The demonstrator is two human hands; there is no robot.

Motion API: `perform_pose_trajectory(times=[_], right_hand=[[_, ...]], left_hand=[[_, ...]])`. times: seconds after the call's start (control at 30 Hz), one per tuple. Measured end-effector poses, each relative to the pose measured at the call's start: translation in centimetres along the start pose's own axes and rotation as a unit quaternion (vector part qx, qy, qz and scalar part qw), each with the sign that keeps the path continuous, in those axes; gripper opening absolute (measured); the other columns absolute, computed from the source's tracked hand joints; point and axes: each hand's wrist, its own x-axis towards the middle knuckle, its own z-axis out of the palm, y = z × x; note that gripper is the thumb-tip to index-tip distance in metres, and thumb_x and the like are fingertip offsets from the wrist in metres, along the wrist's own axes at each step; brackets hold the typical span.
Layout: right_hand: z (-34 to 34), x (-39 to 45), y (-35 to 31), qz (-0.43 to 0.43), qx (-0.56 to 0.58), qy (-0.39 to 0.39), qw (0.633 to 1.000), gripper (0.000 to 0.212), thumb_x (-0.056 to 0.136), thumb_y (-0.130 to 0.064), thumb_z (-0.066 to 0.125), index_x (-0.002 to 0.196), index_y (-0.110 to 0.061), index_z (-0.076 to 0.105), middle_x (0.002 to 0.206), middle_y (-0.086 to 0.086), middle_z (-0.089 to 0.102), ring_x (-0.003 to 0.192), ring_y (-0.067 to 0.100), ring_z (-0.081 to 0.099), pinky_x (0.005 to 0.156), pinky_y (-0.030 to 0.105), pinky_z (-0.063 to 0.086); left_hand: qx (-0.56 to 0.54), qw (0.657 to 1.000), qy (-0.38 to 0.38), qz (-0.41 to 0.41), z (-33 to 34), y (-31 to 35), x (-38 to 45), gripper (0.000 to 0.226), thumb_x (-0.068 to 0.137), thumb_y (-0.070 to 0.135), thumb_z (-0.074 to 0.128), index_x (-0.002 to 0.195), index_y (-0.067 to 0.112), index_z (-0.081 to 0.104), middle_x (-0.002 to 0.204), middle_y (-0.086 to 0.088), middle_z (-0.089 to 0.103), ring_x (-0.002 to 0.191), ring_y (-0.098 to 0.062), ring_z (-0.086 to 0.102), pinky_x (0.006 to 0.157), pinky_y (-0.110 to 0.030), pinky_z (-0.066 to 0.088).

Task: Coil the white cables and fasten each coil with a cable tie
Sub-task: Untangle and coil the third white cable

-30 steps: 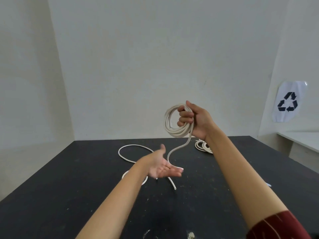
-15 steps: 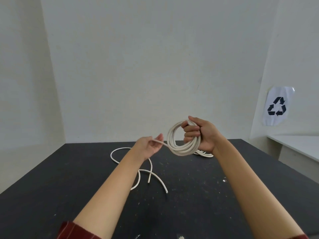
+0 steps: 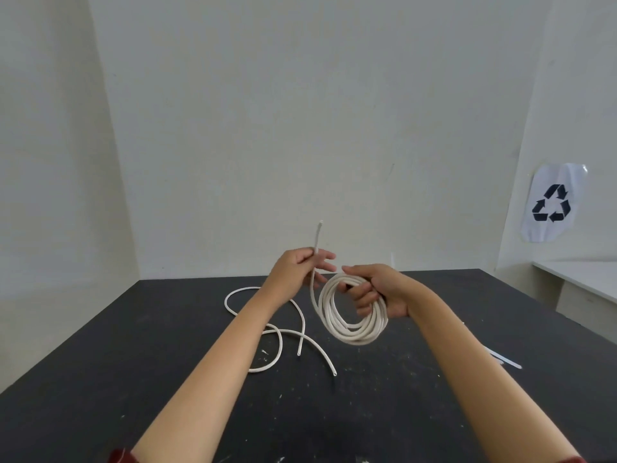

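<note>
Both hands are working above a matte black bench [image 3: 384, 412] flecked with pale specks and scratches. The right hand [image 3: 377, 290] is closing its fingers through and around a round coil of white plastic-sheathed cable [image 3: 350, 330], thumb lying along the top of the loops, so that the coil is hanging from the grip in the air over the bench rather than lying on it. The left hand [image 3: 297, 272] is pinching the free tail of that same cable [image 3: 315, 248] between thumb and forefinger, with the other fingers spreading loosely toward the right hand; the tail's cut end is sticking upward above the hand, and below the pinch the strand is curving down into the left side of the coil. The two hands are sitting near each other, nearly touching at the fingertips.

A second, uncoiled white cable [image 3: 283, 332] is lying loose on the bench beneath and left of the left forearm, looping on itself with both cut ends pointing toward the camera. A thin white strip [image 3: 504, 359] is lying flat at the bench's right edge beyond the right forearm; whether it is a cable tie cannot be told. A white sheet printed with a dark recycling symbol [image 3: 552, 203] is hanging on the right wall.
</note>
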Motion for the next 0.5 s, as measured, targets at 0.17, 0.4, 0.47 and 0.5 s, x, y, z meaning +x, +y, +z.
perform_pose_trajectory(times=[0.17,0.4,0.47,0.5], right_hand=[[-0.1,0.9,0.4,0.017,0.042,-0.021,0.999,0.096,0.078,-0.088,0.006,0.075,-0.005,0.054,0.042,-0.009,0.028,0.032,0.004,0.023,0.042,0.02,0.028],[-0.1,1.3,0.8,0.024,0.013,-0.022,0.999,0.122,0.038,-0.103,-0.007,0.07,-0.004,0.056,0.043,-0.008,0.025,0.032,0.003,0.019,0.038,0.018,0.019],[-0.1,1.6,0.9,0.032,0.009,-0.026,0.999,0.123,0.037,-0.104,-0.006,0.069,-0.003,0.056,0.042,-0.008,0.027,0.031,0.002,0.02,0.036,0.016,0.019],[-0.2,1.7,1.0,0.037,0.01,-0.03,0.999,0.123,0.036,-0.104,-0.004,0.07,-0.003,0.056,0.042,-0.008,0.028,0.031,0.001,0.021,0.035,0.016,0.02]], left_hand=[[0.065,0.997,-0.03,0.013,0.2,-0.3,-0.5,0.03,0.091,0.042,0.052,0.105,0.025,0.072,0.102,0.007,0.074,0.105,-0.004,0.064,0.103,-0.028,0.042],[0.078,0.991,-0.106,-0.015,0.9,-0.4,-1.3,0.023,0.092,0.033,0.058,0.112,0.035,0.068,0.11,0.011,0.071,0.11,0.0,0.06,0.102,-0.022,0.039],[0.102,0.986,-0.13,-0.013,1.1,-0.6,-1.6,0.023,0.093,0.028,0.057,0.106,0.044,0.067,0.109,0.011,0.072,0.111,0.001,0.058,0.1,-0.02,0.036],[0.113,0.984,-0.137,-0.011,1.3,-0.7,-1.8,0.024,0.093,0.027,0.057,0.104,0.047,0.067,0.109,0.01,0.072,0.111,0.002,0.058,0.1,-0.02,0.035]])
